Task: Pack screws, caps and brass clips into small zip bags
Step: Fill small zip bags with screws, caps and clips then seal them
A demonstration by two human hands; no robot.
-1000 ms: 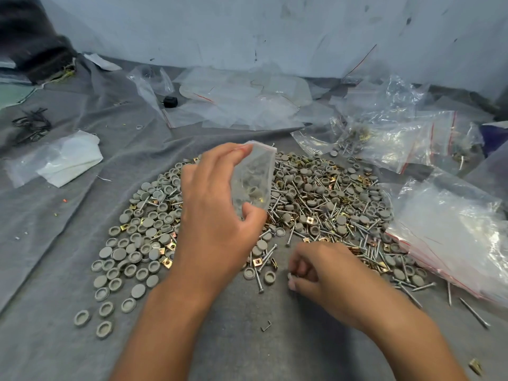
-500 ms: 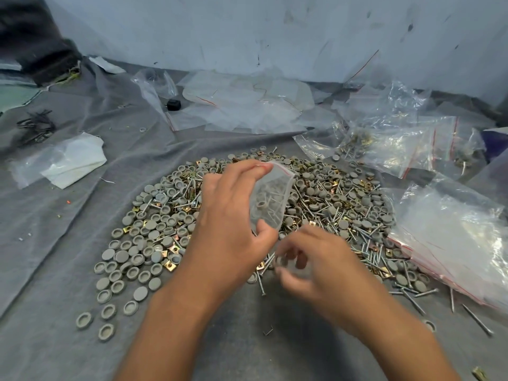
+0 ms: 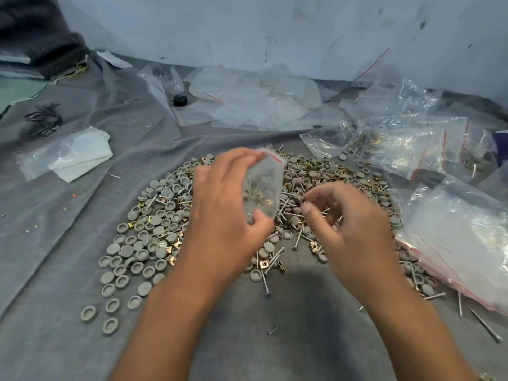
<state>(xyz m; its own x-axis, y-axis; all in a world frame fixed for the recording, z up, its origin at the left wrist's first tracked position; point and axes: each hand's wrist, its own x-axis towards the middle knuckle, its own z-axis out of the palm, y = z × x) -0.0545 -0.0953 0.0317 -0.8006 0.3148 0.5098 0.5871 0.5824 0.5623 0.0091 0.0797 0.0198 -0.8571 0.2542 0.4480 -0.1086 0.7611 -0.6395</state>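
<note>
Head view: a small zip bag [image 3: 262, 185], clear with a red line at its mouth, is held upright above the middle of the pile, with screws and brass clips seen inside it. It is gripped by the left hand [image 3: 225, 215], fingers along its far top edge and thumb pressed at its near lower corner. Just to the right, the right hand [image 3: 349, 229] is raised with fingers curled and thumb and fingertips brought together; whether anything is pinched cannot be told, as the fingers are blurred. Beneath both hands a wide heap of grey caps [image 3: 143, 243], screws [image 3: 265, 284] and brass clips [image 3: 264, 264] is spread on the grey cloth [image 3: 55, 270] covering the desk. To the right, a stack of empty zip bags [image 3: 453, 243] is laid, with filled bags [image 3: 390, 149] farther back. At far left, a folded white cloth in plastic [image 3: 74, 155] is seen.
</note>
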